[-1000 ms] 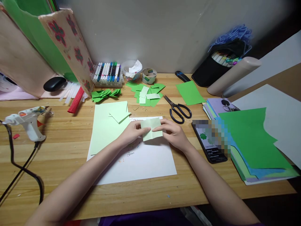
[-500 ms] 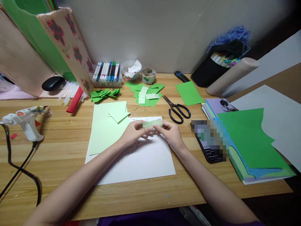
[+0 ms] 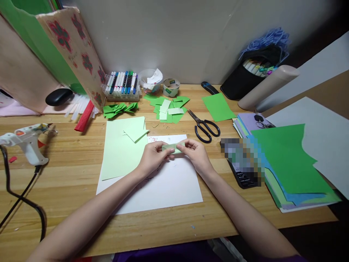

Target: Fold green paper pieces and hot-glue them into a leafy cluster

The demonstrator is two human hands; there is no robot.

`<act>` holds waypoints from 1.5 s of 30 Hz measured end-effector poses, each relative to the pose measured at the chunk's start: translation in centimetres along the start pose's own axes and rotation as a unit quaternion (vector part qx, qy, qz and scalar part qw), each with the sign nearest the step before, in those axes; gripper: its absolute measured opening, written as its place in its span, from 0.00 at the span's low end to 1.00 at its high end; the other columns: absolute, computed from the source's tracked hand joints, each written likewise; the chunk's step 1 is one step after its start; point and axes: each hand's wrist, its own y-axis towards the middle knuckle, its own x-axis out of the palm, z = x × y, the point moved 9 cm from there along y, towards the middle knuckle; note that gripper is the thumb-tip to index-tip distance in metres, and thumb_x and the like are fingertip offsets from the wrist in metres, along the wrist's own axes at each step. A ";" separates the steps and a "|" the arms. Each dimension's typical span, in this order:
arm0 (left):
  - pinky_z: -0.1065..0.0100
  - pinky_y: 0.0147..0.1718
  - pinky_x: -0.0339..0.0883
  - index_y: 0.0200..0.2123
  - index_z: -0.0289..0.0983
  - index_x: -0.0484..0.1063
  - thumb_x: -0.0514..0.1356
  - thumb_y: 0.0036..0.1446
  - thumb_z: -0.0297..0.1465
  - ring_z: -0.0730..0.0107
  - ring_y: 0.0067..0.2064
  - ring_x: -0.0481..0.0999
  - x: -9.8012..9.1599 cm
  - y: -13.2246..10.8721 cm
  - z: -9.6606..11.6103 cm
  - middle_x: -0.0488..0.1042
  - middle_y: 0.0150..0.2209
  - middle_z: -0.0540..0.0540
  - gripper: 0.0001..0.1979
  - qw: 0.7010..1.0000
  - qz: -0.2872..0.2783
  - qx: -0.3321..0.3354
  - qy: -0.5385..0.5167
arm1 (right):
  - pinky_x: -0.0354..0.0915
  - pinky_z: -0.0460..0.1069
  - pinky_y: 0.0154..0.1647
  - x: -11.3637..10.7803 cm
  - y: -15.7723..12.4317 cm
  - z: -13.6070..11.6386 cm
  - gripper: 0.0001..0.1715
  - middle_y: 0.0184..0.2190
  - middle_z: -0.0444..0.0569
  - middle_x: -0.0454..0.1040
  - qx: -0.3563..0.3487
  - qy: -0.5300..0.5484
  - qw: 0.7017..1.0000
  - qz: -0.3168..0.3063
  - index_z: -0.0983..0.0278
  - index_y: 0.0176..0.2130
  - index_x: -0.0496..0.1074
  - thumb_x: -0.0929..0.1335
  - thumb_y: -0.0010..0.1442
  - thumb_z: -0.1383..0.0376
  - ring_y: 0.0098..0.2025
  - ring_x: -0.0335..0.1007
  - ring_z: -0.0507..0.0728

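Note:
Both my hands pinch a small light green paper strip (image 3: pixel 173 148), folded narrow, just above a white sheet (image 3: pixel 163 182) on the wooden desk. My left hand (image 3: pixel 153 157) grips its left end with thumb and fingers closed. My right hand (image 3: pixel 196 155) grips its right end the same way. A larger light green sheet (image 3: pixel 120 149) with a loose triangular offcut (image 3: pixel 136 134) lies directly to the left of my hands.
Black scissors (image 3: pixel 205 127) and a phone (image 3: pixel 241 163) lie right of my hands, beside a stack of coloured paper (image 3: pixel 289 163). Green scraps (image 3: pixel 167 107), folded green pieces (image 3: pixel 118 109), markers (image 3: pixel 122 84), a tape roll (image 3: pixel 171 87) sit at the back. A glue gun (image 3: pixel 25 140) rests far left.
The light green piece was a wider, partly open rectangle a second ago. It is now folded into a narrow strip and pinched at both ends, with my hands slightly closer together.

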 end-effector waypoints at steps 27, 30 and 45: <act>0.69 0.33 0.61 0.29 0.37 0.74 0.56 0.55 0.33 0.70 0.31 0.70 0.2 -1.6 4.6 0.75 0.30 0.48 0.09 0.957 0.035 0.170 0.233 | 0.64 0.47 0.32 0.5 -0.4 -1.3 0.11 0.26 0.45 0.72 -0.045 -0.043 0.997 -0.035 0.65 0.28 0.70 0.72 0.46 0.60 0.30 0.68 0.52; 0.69 0.35 0.62 0.28 0.37 0.74 0.56 0.54 0.30 0.69 0.33 0.71 -0.2 -2.0 5.4 0.74 0.30 0.47 0.07 0.944 0.071 0.216 0.238 | 0.65 0.46 0.31 1.8 -0.7 -0.6 0.12 0.26 0.43 0.70 -0.010 -0.020 0.995 -0.093 0.64 0.30 0.69 0.72 0.45 0.61 0.29 0.68 0.51; 0.68 0.30 0.62 0.27 0.35 0.76 0.60 0.50 0.29 0.71 0.29 0.70 -1.2 -1.2 5.1 0.75 0.26 0.47 0.05 0.944 0.086 0.223 0.229 | 0.57 0.44 0.21 0.5 0.0 -0.2 0.07 0.18 0.41 0.66 -0.013 -0.038 0.999 -0.035 0.66 0.23 0.67 0.70 0.43 0.66 0.19 0.58 0.47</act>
